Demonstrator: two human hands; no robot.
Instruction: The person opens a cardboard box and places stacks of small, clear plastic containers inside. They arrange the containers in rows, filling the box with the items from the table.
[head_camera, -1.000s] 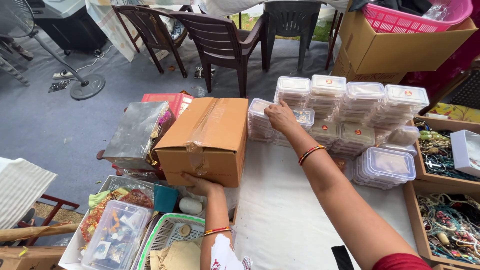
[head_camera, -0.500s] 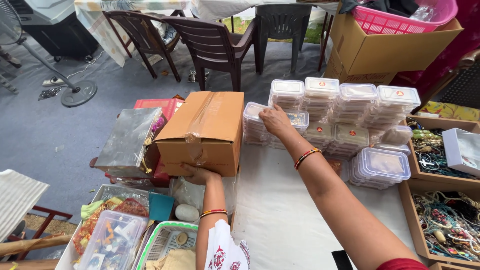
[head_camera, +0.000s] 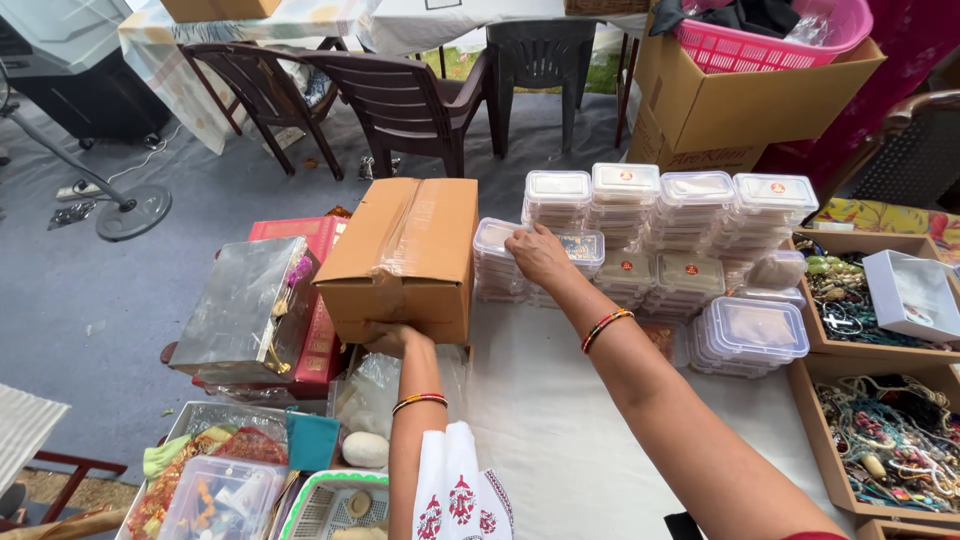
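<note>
Left hand (head_camera: 392, 338) grips the near bottom edge of the taped cardboard box (head_camera: 408, 258) at the table's left edge, while right hand (head_camera: 540, 255) rests fingers spread, apparently flat not clenched, on a plastic container stack (head_camera: 500, 262) just right of it.

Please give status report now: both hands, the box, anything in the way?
Left hand under taped brown cardboard box. Right hand on stacked clear plastic lidded containers. Silver foil-wrapped box close beside.

right hand (head_camera: 537, 253) drawn back slightly on container stack (head_camera: 497, 262), view shifted downward
</note>
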